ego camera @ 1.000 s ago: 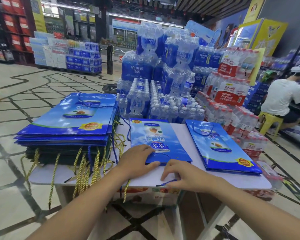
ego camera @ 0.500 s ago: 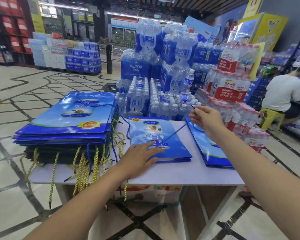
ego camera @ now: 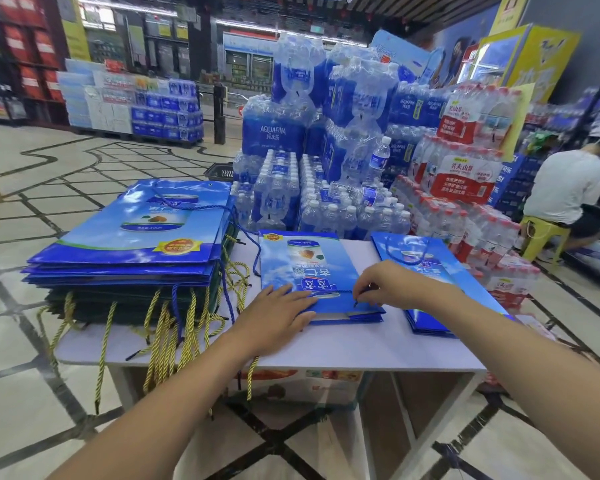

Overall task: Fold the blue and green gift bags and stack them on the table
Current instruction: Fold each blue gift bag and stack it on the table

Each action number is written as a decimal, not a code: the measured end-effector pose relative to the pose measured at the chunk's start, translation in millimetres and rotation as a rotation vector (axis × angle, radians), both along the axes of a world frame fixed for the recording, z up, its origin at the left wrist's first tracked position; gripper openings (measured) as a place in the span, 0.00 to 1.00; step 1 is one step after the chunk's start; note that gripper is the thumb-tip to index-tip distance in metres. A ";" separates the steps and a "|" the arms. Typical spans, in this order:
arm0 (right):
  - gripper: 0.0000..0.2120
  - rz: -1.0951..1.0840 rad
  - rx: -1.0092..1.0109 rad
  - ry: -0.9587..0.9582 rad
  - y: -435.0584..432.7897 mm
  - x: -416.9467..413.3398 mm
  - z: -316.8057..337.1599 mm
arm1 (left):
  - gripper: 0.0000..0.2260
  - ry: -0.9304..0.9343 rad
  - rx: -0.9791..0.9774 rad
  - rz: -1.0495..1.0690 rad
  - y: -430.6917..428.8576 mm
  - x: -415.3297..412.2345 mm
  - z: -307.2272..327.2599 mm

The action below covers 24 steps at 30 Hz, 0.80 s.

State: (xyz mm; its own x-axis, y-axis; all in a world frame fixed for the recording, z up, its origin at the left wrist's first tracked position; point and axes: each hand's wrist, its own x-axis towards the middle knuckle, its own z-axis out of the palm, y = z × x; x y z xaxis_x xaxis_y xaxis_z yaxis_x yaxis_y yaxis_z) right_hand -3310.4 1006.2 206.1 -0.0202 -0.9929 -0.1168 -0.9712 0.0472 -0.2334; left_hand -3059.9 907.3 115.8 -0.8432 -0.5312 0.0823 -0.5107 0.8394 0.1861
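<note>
Shop counter [ego camera: 326, 351], flattening step: my left hand [ego camera: 274, 313] presses flat on the centre blue bag [ego camera: 312, 268], right hand [ego camera: 385, 282] pinches its cord handle [ego camera: 340, 291]; next, probably tuck cord, move bag onto left stack [ego camera: 129, 244].
</note>
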 end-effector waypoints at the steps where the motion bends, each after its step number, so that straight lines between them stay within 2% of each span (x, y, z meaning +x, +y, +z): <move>1: 0.06 0.010 0.003 0.026 -1.4 0.4 -0.1 | 0.24 0.002 0.005 0.000 -0.3 0.0 -0.3; 10: 0.07 0.123 0.021 0.233 -11.1 6.6 6.7 | 0.23 0.044 0.046 -0.005 -0.2 0.6 -1.7; 19: 0.07 0.155 0.046 0.275 -12.3 13.2 3.1 | 0.23 0.070 0.093 0.001 0.7 1.1 0.2; 24: 0.17 0.035 -0.097 0.166 -4.9 8.2 -1.8 | 0.22 0.138 0.130 0.018 4.5 2.0 3.3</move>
State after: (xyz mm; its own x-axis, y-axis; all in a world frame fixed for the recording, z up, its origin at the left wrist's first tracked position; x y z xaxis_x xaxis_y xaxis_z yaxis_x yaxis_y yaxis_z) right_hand -3302.2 1001.4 204.2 0.0031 -0.9998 -0.0185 -0.9974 -0.0018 -0.0715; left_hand -3057.9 911.7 119.1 -0.8190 -0.5596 0.1269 -0.4872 0.7950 0.3615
